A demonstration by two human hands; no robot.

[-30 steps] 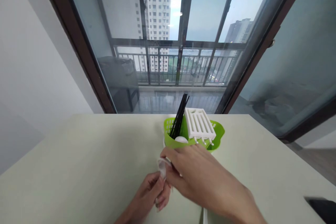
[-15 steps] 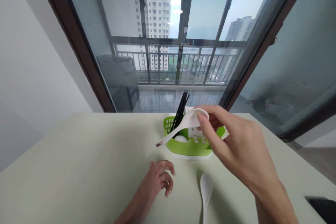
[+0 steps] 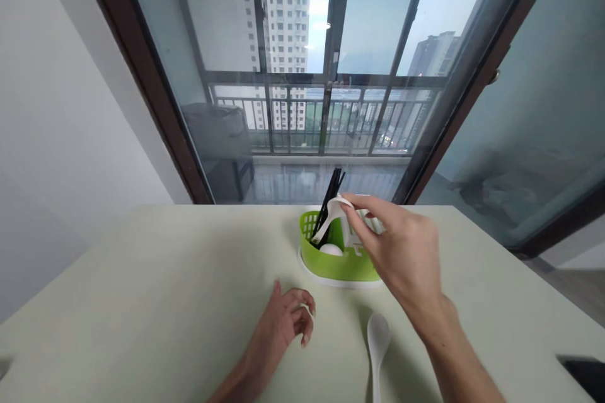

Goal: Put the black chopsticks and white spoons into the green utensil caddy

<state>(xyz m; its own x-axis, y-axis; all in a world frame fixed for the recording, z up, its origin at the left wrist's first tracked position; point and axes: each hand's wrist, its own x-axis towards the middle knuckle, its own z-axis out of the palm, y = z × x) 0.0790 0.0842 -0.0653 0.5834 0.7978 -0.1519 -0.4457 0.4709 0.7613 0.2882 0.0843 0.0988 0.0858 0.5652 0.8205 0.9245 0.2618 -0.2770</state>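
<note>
My right hand (image 3: 394,242) pinches a white spoon (image 3: 332,213) by its bowl end, with the handle slanting down to the left over the green basket (image 3: 338,266). Black chopsticks (image 3: 329,198) lean in the basket's left part, beside the spoon's handle. A rounded white item (image 3: 331,250) and a white slotted piece (image 3: 352,238) also sit in the basket. My left hand (image 3: 289,321) is empty, fingers loosely curled and apart, just in front of the basket. A second white spoon (image 3: 378,340) lies on the table between my forearms, bowl pointing away.
The pale table (image 3: 165,302) spreads around the basket, its far edge close to a glass door with a dark frame. A dark object (image 3: 583,374) lies at the right edge. A balcony with a railing (image 3: 283,114) is behind the glass.
My right hand has carried the spoon forward and slightly left, so its handle tip is now over the basket near the chopsticks. My left hand has barely moved.
</note>
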